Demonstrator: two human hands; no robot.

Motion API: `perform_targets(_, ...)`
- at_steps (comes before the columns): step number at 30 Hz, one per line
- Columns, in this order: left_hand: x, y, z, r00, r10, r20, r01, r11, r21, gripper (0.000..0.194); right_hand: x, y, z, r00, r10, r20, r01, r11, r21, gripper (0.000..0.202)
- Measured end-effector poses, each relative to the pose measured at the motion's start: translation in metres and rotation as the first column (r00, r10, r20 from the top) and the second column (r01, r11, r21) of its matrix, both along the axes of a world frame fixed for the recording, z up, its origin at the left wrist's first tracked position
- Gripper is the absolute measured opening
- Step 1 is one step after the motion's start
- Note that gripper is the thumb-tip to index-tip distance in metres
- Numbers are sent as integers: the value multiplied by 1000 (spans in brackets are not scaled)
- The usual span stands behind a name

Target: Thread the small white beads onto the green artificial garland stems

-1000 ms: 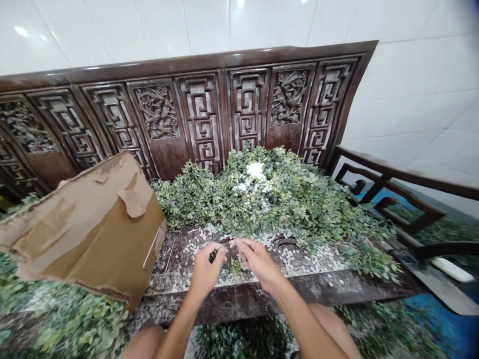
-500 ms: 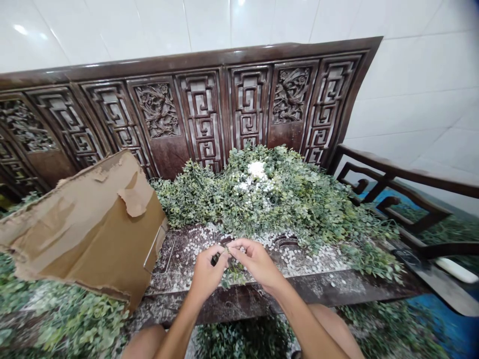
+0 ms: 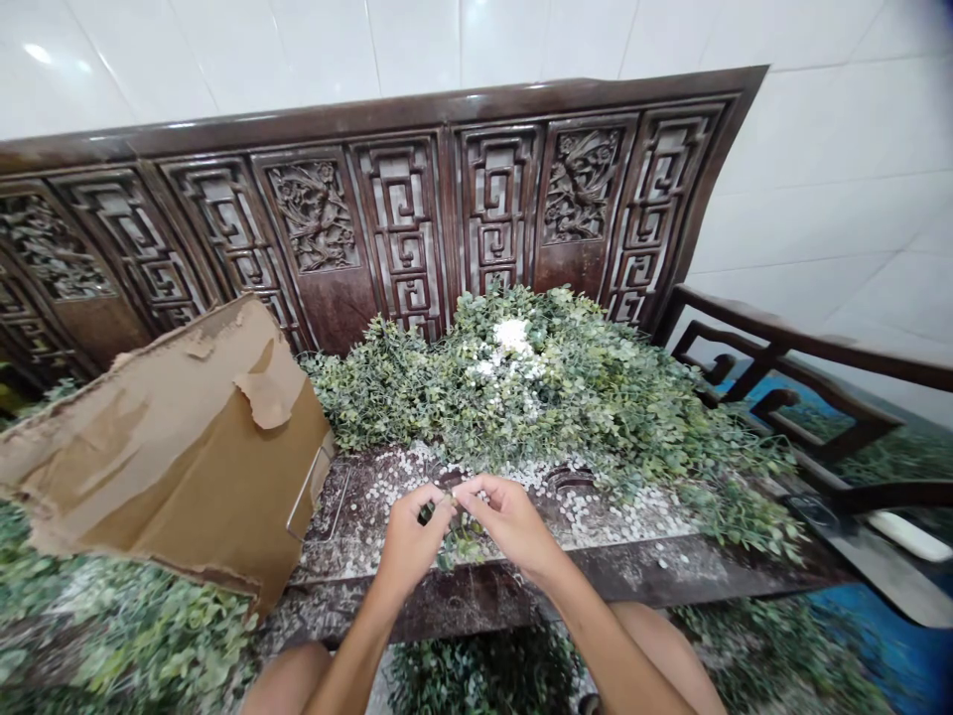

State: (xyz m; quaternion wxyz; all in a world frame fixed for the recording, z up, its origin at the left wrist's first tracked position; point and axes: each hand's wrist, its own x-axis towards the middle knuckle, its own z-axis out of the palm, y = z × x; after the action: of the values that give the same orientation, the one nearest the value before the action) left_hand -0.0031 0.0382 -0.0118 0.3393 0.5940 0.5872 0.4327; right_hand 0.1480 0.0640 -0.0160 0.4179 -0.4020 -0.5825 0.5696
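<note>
My left hand [image 3: 417, 531] and my right hand [image 3: 506, 516] meet fingertip to fingertip above the front of a dark wooden bench [image 3: 632, 581]. Both are closed in a pinch on the stem end of a small sprig of green leaves [image 3: 463, 548], which hangs down between them. What exactly lies between the fingertips is too small to make out. Behind the hands rises a big heap of leafy green sprigs [image 3: 417, 387]. A clump of small white discs [image 3: 512, 338] rests on top of it, and many more white discs [image 3: 588, 516] lie scattered over the seat.
A torn cardboard box [image 3: 201, 477] leans at the left, with a bent metal wire [image 3: 309, 492] by its edge. More greenery [image 3: 149, 636] lies lower left and below the bench [image 3: 483, 670]. A carved backrest [image 3: 320, 298] and an armrest [image 3: 819, 348] bound the seat. A phone-like white object [image 3: 908, 536] lies at right.
Both hands stay in nearly the same place, still pinching the sprig. The hanging leaves have shifted slightly. The camera view has moved a little.
</note>
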Motion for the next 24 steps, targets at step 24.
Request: perform_targets(24,-1,0,-1,1000,-8,6,8,1000,2,22,-3,-2,1,1000,-27,-2,27,1000,-7,22)
